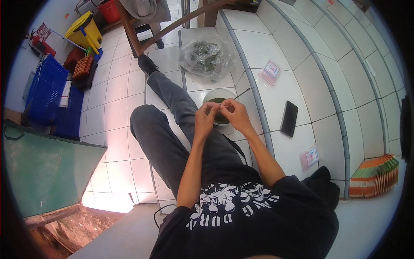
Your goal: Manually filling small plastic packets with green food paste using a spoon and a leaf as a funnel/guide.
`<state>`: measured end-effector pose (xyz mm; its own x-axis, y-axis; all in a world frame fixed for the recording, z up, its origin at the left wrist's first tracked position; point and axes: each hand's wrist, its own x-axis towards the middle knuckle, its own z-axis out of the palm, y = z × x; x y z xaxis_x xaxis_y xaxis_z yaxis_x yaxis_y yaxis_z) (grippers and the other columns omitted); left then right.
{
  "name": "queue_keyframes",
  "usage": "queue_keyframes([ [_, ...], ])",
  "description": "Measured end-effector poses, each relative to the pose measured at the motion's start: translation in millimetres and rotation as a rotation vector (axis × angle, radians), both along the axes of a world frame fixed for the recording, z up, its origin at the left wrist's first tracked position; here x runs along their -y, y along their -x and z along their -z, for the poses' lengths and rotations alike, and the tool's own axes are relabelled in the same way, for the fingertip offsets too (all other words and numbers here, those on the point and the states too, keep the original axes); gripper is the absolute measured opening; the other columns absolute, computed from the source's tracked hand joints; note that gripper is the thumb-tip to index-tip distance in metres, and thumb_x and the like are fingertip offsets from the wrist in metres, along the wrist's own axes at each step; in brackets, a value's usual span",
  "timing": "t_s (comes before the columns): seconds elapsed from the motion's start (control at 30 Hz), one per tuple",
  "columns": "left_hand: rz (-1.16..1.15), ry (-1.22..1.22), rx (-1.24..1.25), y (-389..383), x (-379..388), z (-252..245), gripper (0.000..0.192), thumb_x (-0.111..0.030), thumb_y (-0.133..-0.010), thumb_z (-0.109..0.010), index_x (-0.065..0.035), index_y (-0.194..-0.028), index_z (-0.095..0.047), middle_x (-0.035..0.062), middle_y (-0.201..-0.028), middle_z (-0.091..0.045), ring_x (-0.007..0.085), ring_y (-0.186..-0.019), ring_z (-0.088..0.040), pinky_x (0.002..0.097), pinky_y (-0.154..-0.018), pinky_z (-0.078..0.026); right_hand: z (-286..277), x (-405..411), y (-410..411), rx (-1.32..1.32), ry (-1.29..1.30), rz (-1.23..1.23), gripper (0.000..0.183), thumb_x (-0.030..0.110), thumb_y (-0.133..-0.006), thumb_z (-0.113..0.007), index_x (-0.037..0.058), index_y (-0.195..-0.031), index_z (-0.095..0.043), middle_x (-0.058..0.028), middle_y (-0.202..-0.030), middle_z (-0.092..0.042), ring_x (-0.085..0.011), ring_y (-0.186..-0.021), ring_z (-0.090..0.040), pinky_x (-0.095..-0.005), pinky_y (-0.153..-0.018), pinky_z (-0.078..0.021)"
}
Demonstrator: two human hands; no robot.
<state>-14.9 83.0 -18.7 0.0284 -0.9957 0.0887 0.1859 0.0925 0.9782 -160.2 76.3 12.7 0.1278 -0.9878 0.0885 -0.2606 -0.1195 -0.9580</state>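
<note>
Above a white round tub (pixel 210 94) of dark green, finely ground stuff, my left hand (pixel 205 118) and my right hand (pixel 236 113) meet at the fingertips. Both pinch a small clear plastic piece, probably a little bag; its contents are too small to tell. A thin metal handle (pixel 242 93) leans out over the tub's right rim. Beyond the tub lies a large clear plastic bag (pixel 207 58) with several dark green packets inside. Two packs of small clear bags with printed labels lie on the tiled step at the right, one farther off (pixel 270 73), one nearer (pixel 309 158).
A black smartphone (pixel 288 118) lies on the step between the packs. Tiled steps rise at the right, with a stack of orange and green folded paper (pixel 375 178). Blue crates (pixel 48 90), an egg tray (pixel 83 67) and a yellow bin (pixel 79 30) stand left. A wooden frame (pixel 129 27) is ahead.
</note>
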Motion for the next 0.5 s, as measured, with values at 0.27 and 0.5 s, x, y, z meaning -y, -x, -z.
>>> queue_keyframes([
  [0.27,0.034,-0.017,0.13,-12,1,-6,0.022,-0.019,-0.093,-0.067,0.0025,-0.095,-0.068,0.0037,-0.083,-0.069,0.009,-0.076,-0.059,0.0249,-0.071,-0.048,-3,0,13,0.001,-0.02,-0.095,0.017,0.015,-0.092,-0.065,-0.0016,-0.095,-0.064,-0.0046,-0.084,-0.068,-0.0095,-0.075,-0.062,-0.0254,-0.07,-0.0503],
  [0.5,-0.079,-0.09,0.117,-13,7,10,0.028,-0.023,-0.097,-0.062,0.0031,-0.105,-0.068,0.0056,-0.089,-0.07,0.0105,-0.082,-0.063,0.0246,-0.075,-0.049,-14,23,15,-0.126,-0.082,-0.152,0.018,0.015,-0.089,-0.066,-0.0024,-0.083,-0.067,-0.0051,-0.068,-0.066,-0.0099,-0.063,-0.061,-0.0254,-0.059,-0.0472],
])
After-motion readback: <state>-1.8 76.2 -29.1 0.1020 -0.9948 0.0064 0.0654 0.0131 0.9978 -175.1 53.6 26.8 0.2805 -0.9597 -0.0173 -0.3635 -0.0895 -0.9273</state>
